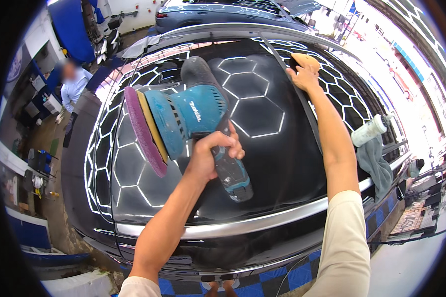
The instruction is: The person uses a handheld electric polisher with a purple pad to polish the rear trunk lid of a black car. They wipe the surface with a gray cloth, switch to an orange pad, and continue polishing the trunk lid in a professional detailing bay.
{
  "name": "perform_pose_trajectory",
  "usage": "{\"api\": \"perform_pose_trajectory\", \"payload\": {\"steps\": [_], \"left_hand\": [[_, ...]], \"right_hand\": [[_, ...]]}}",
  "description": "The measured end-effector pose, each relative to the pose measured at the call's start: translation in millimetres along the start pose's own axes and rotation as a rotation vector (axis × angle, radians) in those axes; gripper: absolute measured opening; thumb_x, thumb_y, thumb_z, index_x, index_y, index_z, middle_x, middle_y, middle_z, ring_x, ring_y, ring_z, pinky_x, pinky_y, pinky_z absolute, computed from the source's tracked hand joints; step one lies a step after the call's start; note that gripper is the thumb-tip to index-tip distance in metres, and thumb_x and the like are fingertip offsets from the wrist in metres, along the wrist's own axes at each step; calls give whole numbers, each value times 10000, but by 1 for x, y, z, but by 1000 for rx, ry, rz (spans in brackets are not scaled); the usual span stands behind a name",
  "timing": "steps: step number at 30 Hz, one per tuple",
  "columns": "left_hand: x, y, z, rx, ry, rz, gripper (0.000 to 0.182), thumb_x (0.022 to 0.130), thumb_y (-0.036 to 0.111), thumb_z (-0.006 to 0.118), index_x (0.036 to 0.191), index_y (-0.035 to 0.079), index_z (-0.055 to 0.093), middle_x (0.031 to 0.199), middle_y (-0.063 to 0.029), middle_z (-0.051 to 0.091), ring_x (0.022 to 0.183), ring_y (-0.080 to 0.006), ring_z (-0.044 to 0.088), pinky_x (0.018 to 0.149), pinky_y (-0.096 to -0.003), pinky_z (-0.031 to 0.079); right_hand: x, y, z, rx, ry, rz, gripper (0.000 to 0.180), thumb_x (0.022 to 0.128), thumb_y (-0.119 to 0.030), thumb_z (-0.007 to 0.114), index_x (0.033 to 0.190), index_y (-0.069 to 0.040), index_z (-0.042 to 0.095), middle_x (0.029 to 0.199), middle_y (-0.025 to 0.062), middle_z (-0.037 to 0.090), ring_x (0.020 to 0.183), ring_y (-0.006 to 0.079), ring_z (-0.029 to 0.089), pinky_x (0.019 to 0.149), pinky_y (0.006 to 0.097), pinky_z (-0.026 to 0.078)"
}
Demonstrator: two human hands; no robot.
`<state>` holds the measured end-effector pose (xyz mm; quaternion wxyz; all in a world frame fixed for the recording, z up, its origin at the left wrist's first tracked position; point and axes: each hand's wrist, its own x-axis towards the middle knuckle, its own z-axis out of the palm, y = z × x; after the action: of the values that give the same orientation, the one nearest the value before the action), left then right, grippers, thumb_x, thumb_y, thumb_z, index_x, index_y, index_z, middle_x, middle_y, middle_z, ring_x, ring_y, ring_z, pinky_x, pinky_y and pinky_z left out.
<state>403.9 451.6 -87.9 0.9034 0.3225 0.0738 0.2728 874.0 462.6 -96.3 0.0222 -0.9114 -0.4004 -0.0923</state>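
Observation:
My left hand (212,152) grips the handle of a teal and black Makita cordless polisher (189,115), lifted above a glossy black car roof (275,174). The polisher's purple pad (143,130), with a yellow backing layer, is tilted on edge and faces left. My right hand (305,77) reaches forward and holds an orange-yellow pad (305,62) over the roof, just right of a dark strip (282,67). Hexagonal light reflections cover the roof, with a hazy patch near its middle. Whether the polisher is running cannot be told.
A whitish bottle (369,130) lies at the roof's right side by a grey-green cloth (375,167). A pale cloth (140,47) lies at the far left edge. A person (72,85) stands left of the car. Another car (223,16) is parked beyond.

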Motion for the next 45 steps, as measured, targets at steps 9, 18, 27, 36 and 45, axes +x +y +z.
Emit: {"api": "perform_pose_trajectory", "payload": {"steps": [9, 18, 27, 36, 45], "left_hand": [[3, -16, 1, -68, -60, -122, 199, 826, 45, 665, 999, 9, 572, 788, -96, 584, 666, -188, 616, 699, -356, 525], [-2, -6, 9, 132, -49, -89, 178, 831, 92, 653, 980, 22, 584, 726, -81, 580, 653, -166, 610, 684, -342, 526], [9, -17, -5, -37, -92, -109, 213, 850, 91, 659, 1032, -3, 600, 763, -101, 629, 672, -191, 655, 711, -345, 569], [3, -5, 17, 190, -92, 63, 241, 820, 79, 621, 1047, 6, 579, 773, -57, 537, 639, -163, 576, 715, -380, 532], [-157, -6, 94, 636, -147, 52, 171, 816, 126, 674, 950, 24, 649, 791, -69, 653, 721, -166, 667, 727, -310, 542]], "right_hand": [[39, 13, 6, 47, 36, -66, 764, 1070, -684, 394, 1534, -100, 559, 1684, 185, 390, 1572, 387, 325, 1245, 649, 248], [3, 18, -7, 115, 190, -126, 754, 988, -389, 672, 1659, -283, 344, 1713, 51, 361, 1596, 336, 296, 1209, 753, 220], [-163, 34, -40, -473, 727, -477, 29, 879, -57, 607, 897, -59, 630, 903, 127, 635, 848, 306, 640, 823, 453, 526], [-359, 56, -58, -405, 408, -183, 154, 928, -83, 590, 1052, -16, 653, 1100, 179, 671, 1090, 360, 644, 999, 487, 491], [-595, -38, -159, 1739, -199, -24, 592, 957, -342, 819, 1360, 25, 589, 1211, 186, 735, 1098, 277, 732, 958, 396, 593]]}}
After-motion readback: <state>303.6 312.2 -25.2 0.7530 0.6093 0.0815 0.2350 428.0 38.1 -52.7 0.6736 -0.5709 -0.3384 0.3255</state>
